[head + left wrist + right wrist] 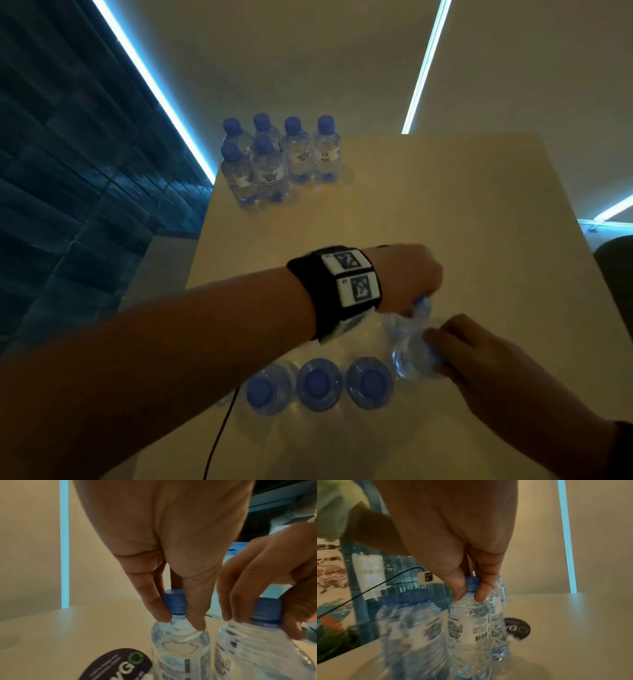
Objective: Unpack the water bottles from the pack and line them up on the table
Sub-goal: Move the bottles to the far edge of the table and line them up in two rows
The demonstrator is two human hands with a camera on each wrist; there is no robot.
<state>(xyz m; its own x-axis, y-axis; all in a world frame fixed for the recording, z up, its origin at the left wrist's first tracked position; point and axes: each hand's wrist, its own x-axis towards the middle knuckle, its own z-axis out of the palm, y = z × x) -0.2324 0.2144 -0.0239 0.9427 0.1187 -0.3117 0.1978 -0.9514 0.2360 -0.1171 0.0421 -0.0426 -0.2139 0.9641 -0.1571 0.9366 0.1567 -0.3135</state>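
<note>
Two clear water bottles with blue caps stand side by side near the table's front edge. My left hand [414, 294] [180, 620] reaches across and pinches the cap of the farther bottle [423, 306] [180, 649]. My right hand [433, 353] [469, 596] pinches the cap of the nearer bottle [412, 363] [471, 628]. Three more capped bottles [318, 382] stand in crinkled clear wrap [346, 335] to their left. Several bottles [270, 161] stand grouped in two rows at the table's far left corner.
The pale table [462, 212] stretches between the two groups. A dark round sticker [116, 665] lies beside the held bottles. A thin black cable [219, 435] hangs from my left wrist over the front edge. Dark tiled wall [68, 171] is on the left.
</note>
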